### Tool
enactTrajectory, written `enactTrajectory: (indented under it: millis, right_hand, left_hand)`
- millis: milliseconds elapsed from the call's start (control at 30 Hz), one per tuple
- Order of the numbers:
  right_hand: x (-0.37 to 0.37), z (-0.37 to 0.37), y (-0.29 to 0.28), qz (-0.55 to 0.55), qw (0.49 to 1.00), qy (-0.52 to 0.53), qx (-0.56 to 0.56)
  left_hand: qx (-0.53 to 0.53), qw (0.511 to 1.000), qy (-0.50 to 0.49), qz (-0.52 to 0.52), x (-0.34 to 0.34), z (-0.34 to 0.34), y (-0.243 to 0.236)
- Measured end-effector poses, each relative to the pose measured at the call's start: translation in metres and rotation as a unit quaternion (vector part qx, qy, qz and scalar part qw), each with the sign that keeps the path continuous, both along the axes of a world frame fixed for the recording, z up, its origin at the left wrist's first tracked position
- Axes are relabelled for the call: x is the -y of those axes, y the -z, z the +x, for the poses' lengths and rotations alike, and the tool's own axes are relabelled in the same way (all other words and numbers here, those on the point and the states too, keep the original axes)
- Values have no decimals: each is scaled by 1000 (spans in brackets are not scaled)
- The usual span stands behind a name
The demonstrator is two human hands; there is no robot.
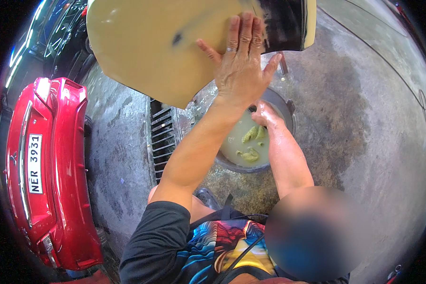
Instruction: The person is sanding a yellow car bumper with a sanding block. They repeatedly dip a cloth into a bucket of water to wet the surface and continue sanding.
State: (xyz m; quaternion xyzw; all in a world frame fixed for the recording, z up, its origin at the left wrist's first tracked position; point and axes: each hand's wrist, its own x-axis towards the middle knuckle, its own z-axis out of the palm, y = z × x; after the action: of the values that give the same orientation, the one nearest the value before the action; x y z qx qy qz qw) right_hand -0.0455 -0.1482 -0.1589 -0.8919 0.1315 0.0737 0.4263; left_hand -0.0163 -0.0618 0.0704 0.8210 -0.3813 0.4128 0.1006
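My left hand (240,71) lies flat on a beige car body panel (151,47), fingers spread, a ring on one finger. The panel has dark smudges and a black section (283,23) at its right end, just beyond my fingertips. Lower down, my right hand (266,115) reaches into a round dark basin (288,106) of cloudy water. Its fingers are curled around something dark and small that I cannot make out; part of them is hidden. Limp yellow-green cloth-like pieces (249,154) float in the water close to it.
A red car bumper (70,175) with a white plate stands at the left. A metal drain grate (161,137) is set in the wet concrete floor (118,142) left of the basin. A thin cable (383,59) runs across the floor on the right. Dark car bodywork (57,42) is at upper left.
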Motion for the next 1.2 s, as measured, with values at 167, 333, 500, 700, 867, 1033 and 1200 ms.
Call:
enactTrajectory:
  millis: [167, 333, 500, 700, 867, 1033, 1200]
  right_hand:
    - [1, -1, -6, 12, 1000, 0, -20]
    - [2, -2, -9, -8, 999, -15, -40]
    - [2, -3, -10, 3, 1000, -8, -24]
    - [1, -2, -9, 22, 999, 13, -41]
    - [-3, -2, -6, 27, 999, 8, -46]
    - [-10, -3, -5, 26, 998, -1, -52]
    - [-11, -9, -28, -49, 994, -53, -87]
  left_hand:
    - [-4, 999, -28, 24, -15, 0, 1]
    - [-16, 999, -32, 4, -26, -2, 2]
    - [-40, 998, -39, -24, -37, -2, -5]
    - [-54, 998, 18, -39, -31, -12, 4]
    - [-119, 961, 247, -29, -39, -43, 50]
    - [-473, 840, 173, -203, -56, -48, 96]
    - [-699, 566, 77, -431, -72, -41, 137]
